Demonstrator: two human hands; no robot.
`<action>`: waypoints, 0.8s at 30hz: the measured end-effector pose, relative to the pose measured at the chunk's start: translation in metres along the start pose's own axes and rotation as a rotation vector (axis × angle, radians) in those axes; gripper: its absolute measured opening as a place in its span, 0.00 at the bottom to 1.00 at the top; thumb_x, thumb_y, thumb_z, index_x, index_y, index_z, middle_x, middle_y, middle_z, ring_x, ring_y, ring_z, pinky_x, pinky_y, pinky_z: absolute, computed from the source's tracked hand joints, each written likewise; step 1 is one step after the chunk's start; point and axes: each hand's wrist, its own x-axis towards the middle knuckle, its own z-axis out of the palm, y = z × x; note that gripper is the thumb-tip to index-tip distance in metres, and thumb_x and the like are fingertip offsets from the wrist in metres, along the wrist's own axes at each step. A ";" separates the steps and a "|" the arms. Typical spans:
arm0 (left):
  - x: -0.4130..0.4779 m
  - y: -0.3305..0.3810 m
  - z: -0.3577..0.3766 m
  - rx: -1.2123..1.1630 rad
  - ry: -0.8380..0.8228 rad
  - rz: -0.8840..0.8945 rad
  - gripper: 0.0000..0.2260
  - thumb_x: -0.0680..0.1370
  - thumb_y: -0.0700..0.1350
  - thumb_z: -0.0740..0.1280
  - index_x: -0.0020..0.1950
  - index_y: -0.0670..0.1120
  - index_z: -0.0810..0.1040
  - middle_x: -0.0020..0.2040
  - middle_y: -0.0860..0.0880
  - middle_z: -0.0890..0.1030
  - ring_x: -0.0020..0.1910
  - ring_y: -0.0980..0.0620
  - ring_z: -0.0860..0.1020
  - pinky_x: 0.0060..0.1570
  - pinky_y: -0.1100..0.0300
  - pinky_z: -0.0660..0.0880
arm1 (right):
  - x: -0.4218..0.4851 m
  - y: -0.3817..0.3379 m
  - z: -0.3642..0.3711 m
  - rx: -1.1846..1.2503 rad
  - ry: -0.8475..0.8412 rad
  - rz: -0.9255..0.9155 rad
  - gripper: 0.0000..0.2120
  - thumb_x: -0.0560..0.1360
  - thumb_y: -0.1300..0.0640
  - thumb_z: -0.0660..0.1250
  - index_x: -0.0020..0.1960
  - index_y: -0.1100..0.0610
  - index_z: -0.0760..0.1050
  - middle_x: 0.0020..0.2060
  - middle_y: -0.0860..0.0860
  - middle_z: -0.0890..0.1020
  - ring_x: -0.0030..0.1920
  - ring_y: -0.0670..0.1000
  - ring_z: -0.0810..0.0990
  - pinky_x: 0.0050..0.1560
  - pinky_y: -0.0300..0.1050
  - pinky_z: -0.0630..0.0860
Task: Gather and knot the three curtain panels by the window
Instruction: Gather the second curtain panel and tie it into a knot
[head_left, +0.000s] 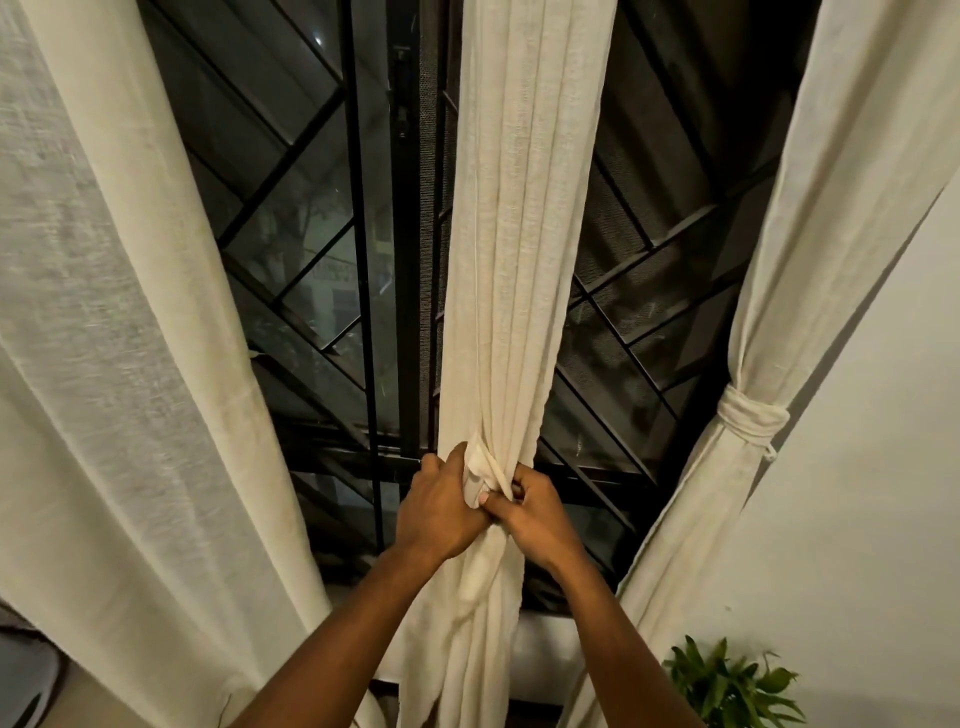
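Note:
Three cream curtain panels hang before a dark window. The middle panel (519, 249) is bunched into a narrow column, and both hands grip it at waist height. My left hand (441, 512) clasps the bunch from the left, and my right hand (540, 519) pinches a strip of the same fabric (485, 467) wrapped across the front. The right panel (810, 260) is gathered and bound with a wrapped tie (748, 415). The left panel (104, 312) hangs loose and spread wide.
Behind the curtains a black metal window grille (311, 218) with diagonal bars covers the glass. A white wall (883, 467) rises on the right, and a green leafy plant (727, 680) stands at the lower right. The window sill (540, 639) lies below the hands.

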 end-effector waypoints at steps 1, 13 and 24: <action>0.001 0.000 0.001 0.053 -0.003 0.000 0.38 0.68 0.61 0.71 0.73 0.55 0.58 0.62 0.47 0.67 0.60 0.45 0.71 0.52 0.51 0.75 | 0.002 0.001 0.000 -0.020 -0.009 0.016 0.13 0.76 0.61 0.67 0.60 0.54 0.77 0.50 0.48 0.84 0.51 0.44 0.82 0.53 0.41 0.78; 0.024 -0.031 0.038 -0.600 -0.015 0.038 0.45 0.66 0.52 0.75 0.76 0.55 0.53 0.66 0.56 0.73 0.64 0.57 0.74 0.64 0.50 0.73 | 0.008 -0.002 -0.009 -0.070 -0.109 -0.007 0.11 0.80 0.59 0.61 0.57 0.45 0.73 0.55 0.47 0.81 0.55 0.45 0.80 0.55 0.43 0.77; 0.017 -0.018 0.024 -0.712 0.064 -0.116 0.18 0.73 0.48 0.69 0.63 0.50 0.73 0.56 0.54 0.77 0.55 0.55 0.76 0.54 0.63 0.72 | 0.015 -0.024 -0.069 -0.298 -0.064 -0.072 0.07 0.75 0.66 0.68 0.49 0.57 0.82 0.38 0.46 0.84 0.39 0.39 0.81 0.41 0.32 0.74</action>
